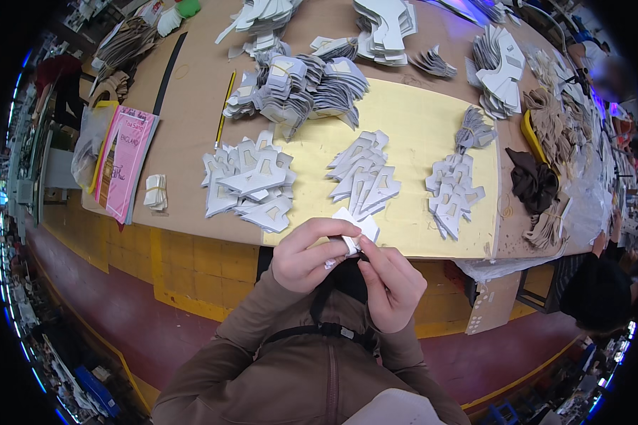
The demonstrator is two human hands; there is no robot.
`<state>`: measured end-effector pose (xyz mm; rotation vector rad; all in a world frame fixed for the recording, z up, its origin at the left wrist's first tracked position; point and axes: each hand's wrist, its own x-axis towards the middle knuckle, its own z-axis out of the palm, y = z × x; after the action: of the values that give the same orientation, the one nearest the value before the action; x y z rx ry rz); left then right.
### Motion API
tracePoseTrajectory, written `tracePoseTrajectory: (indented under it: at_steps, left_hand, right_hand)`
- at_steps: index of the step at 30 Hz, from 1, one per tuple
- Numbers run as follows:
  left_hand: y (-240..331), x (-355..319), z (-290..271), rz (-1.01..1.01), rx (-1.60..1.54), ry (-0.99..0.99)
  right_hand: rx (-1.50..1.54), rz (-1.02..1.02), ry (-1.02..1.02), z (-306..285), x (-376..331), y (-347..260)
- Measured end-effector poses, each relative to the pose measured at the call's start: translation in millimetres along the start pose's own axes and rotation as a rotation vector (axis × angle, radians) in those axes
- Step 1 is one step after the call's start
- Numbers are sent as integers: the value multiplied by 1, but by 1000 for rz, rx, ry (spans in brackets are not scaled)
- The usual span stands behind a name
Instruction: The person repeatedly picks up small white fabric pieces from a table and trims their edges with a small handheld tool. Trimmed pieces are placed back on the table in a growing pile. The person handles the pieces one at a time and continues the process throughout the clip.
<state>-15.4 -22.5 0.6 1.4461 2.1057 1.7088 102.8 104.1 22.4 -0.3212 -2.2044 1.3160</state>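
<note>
Both hands, left hand [306, 256] and right hand [391, 283], pinch one small white die-cut card piece [356, 228] above the desk [191, 106] edge — a loose grip could drop it floorward.

Those white cutout pieces [252, 185] are looking like thin matt card or stiff fabric backing, flat and smooth. The one the left hand [306, 256] and right hand [390, 282] are pinching [354, 230] is looking the same. The table [191, 106] is showing as brown matt board, with a pale yellow matt sheet [418, 134] lying on it. The dark brown heap [534, 183] is reading as soft cloth. The pink booklet [126, 161] is looking like slightly glossy paper. The person's sleeves [248, 333] are looking like matt brown fabric.
</note>
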Motion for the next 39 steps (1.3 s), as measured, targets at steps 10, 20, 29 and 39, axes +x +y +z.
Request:
tracePoseTrajectory:
  at_steps: [10,20,29,39]
  left_hand:
    - [2,2,-2,87,98,9]
    - [1,3,0,-145,-103,83]
    - [0,4,-2,-157,-126,22]
    - [1,4,-1,-138,-100,26]
  right_hand:
    - [-44,-118,45,2,-1,6]
    - [-29,63,73,-9,0,1]
    - [-34,-10,-12,-1,4,6]
    - [-23,-62,65,5,1,8]
